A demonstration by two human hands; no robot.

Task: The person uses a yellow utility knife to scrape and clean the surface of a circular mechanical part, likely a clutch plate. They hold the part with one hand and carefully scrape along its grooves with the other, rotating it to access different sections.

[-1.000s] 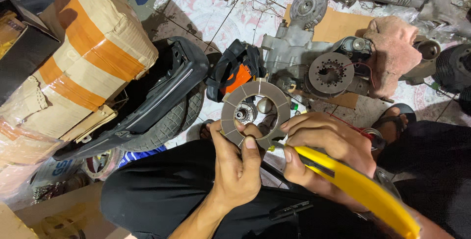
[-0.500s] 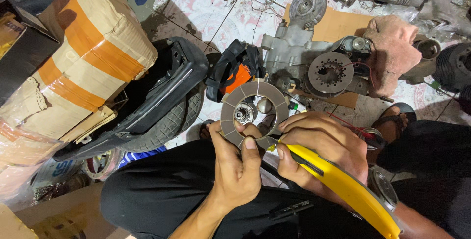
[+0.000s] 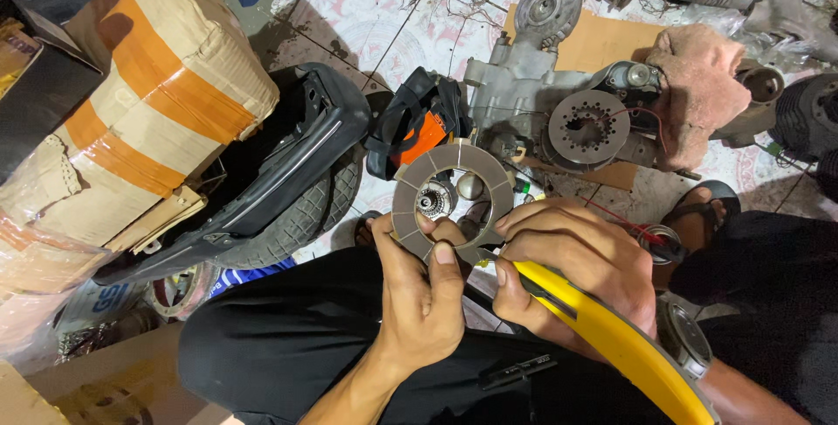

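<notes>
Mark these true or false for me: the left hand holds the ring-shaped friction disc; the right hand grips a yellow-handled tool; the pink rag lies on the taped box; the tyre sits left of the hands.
1. The left hand holds the ring-shaped friction disc: true.
2. The right hand grips a yellow-handled tool: true.
3. The pink rag lies on the taped box: false, it is draped over the engine parts at the right.
4. The tyre sits left of the hands: true.
</notes>
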